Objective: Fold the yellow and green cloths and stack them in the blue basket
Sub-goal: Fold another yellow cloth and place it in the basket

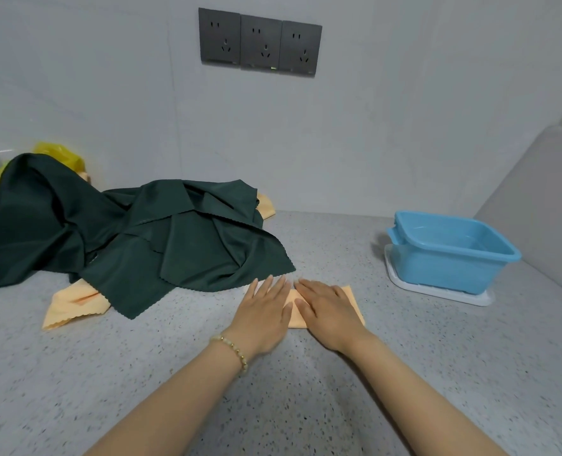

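The back wall (388, 126) is pale grey and smooth, with a thin vertical seam (174, 126) running down left of the middle. High on this wall three dark grey power sockets (260, 42) sit in a row, touching each other; a small green light (273, 68) shows at the lower edge of the middle one. Below, a grey speckled countertop (75, 373) meets the wall along its far edge and fills the lower part of the view. At the right edge of the countertop stands a lighter grey side panel (543, 199), joining the back wall in the far right corner. The light is soft and even, with only faint shadows.
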`<state>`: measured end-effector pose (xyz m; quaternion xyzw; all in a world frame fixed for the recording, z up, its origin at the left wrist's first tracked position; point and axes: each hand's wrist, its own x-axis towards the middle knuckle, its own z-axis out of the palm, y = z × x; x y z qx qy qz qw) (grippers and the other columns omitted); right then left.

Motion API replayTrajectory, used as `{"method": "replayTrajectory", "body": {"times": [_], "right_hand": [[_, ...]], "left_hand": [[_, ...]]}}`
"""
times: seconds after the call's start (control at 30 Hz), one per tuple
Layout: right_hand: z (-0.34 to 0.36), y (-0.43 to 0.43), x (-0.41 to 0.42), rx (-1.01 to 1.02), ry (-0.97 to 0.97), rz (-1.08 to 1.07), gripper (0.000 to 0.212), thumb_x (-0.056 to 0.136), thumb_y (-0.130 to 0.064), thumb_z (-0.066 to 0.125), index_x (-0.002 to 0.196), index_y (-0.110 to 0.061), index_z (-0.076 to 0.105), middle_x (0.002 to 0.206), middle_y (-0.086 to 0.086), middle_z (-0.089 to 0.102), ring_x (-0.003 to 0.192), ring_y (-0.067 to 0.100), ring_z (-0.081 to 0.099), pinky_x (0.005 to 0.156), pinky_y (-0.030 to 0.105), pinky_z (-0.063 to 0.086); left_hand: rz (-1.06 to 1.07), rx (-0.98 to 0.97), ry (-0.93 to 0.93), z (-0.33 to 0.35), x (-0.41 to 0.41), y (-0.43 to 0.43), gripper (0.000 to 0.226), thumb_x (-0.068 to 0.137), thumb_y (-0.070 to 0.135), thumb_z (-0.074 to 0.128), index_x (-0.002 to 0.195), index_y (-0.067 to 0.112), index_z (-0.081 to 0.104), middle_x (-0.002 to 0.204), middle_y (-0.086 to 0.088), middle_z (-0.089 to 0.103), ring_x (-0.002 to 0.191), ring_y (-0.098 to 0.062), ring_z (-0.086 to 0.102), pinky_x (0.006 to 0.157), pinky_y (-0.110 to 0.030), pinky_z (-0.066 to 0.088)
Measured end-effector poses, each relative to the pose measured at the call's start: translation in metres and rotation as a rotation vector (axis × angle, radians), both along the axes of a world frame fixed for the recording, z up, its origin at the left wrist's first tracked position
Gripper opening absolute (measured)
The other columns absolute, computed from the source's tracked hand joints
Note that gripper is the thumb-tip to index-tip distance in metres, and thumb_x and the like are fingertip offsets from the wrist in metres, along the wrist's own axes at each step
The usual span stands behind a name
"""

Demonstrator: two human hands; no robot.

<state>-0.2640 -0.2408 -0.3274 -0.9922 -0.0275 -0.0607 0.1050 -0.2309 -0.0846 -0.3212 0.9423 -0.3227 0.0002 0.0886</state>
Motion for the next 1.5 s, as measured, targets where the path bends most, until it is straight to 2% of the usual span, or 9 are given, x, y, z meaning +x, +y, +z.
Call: {"method": "replayTrajectory", "body": {"times": [0.4,0.57,0.7,0.8,0.9,1.1,1.2,1.33,1.5], "right_hand": [[0.004,-0.061,-0.020,-0.036,0.173,-0.018,0.053,0.102,-0.042,0.009,0.151,-0.025,-0.003,0.160,-0.009,-0.003,0.145,0.003,-0.008,0.114,0.021,-0.010],[0.014,-0.069,-0.023,0.020,0.263,-0.073,0.052,0.103,-0.040,0.012,0.152,-0.025,0.000,0.160,-0.008,0.000,0.146,0.009,-0.004,0.116,0.028,-0.005],[0.033,-0.066,-0.028,0.294,0.214,-0.187,0.061,0.100,-0.040,0.040,0.151,-0.018,0.017,0.154,0.002,0.029,0.139,0.018,0.030,0.115,0.032,0.022],[0.050,-0.071,-0.034,0.454,0.178,-0.364,0.053,0.093,-0.036,0.056,0.136,-0.007,0.043,0.123,0.006,0.057,0.101,0.015,0.054,0.092,0.026,0.042],[0.062,-0.070,-0.034,0.738,0.378,-0.465,0.043,0.089,-0.027,0.065,0.112,0.008,0.058,0.090,0.016,0.071,0.068,0.017,0.066,0.079,0.030,0.058],[0.067,-0.039,-0.021,1.348,0.350,-0.505,0.044,0.085,-0.006,0.068,0.123,0.004,0.049,0.110,0.016,0.062,0.091,0.022,0.066,0.065,0.029,0.060],[0.073,-0.034,-0.013,1.381,0.185,-0.444,0.052,0.085,-0.001,0.066,0.131,-0.012,0.044,0.116,0.015,0.059,0.089,0.021,0.063,0.058,0.027,0.059],[0.106,-0.056,-0.012,1.425,-0.010,-0.291,0.059,0.083,-0.001,0.068,0.130,-0.027,0.046,0.110,0.012,0.062,0.074,0.016,0.062,0.063,0.029,0.054],[0.153,-0.119,-0.028,1.563,-0.245,-0.238,0.058,0.084,0.004,0.064,0.130,-0.026,0.046,0.089,0.006,0.065,0.063,0.011,0.064,0.054,0.023,0.054]], "left_hand": [[0.008,-0.039,0.080,-0.011,0.006,0.002,0.054,0.104,0.037,0.010,0.152,0.019,-0.006,0.159,0.007,-0.012,0.146,-0.009,-0.011,0.117,-0.029,-0.013],[0.011,-0.007,0.104,-0.005,0.003,0.001,0.054,0.104,0.036,0.010,0.153,0.019,-0.005,0.160,0.007,-0.010,0.146,-0.012,-0.004,0.118,-0.031,-0.009],[0.012,0.009,0.092,0.002,0.003,0.001,0.054,0.104,0.037,0.011,0.153,0.018,0.002,0.161,0.006,-0.003,0.143,-0.016,0.007,0.115,-0.030,0.001],[0.006,-0.003,0.096,0.004,0.003,0.001,0.054,0.104,0.038,0.010,0.153,0.018,0.006,0.161,0.007,0.001,0.141,-0.016,0.011,0.115,-0.030,0.006],[-0.007,-0.033,0.098,0.001,0.002,0.003,0.054,0.104,0.038,0.009,0.154,0.017,0.006,0.160,0.008,0.002,0.139,-0.016,0.013,0.115,-0.029,0.007],[-0.019,-0.115,0.140,-0.005,0.002,0.007,0.058,0.102,0.045,0.008,0.154,0.019,0.005,0.160,0.011,0.004,0.139,-0.013,0.011,0.118,-0.031,0.007],[0.025,-0.356,0.285,0.003,0.003,0.009,0.062,0.100,0.052,0.016,0.153,0.023,0.009,0.159,0.011,0.009,0.142,-0.010,0.009,0.117,-0.029,0.009],[0.139,-0.938,0.572,0.035,0.003,-0.011,0.078,0.090,0.056,0.048,0.152,0.024,0.014,0.152,0.012,0.024,0.142,-0.012,0.022,0.113,-0.029,0.021],[0.062,-1.493,1.406,0.097,0.024,-0.074,0.044,0.087,0.020,0.064,0.124,0.001,0.052,0.102,-0.009,0.070,0.093,-0.021,0.068,0.076,-0.029,0.059]]}}
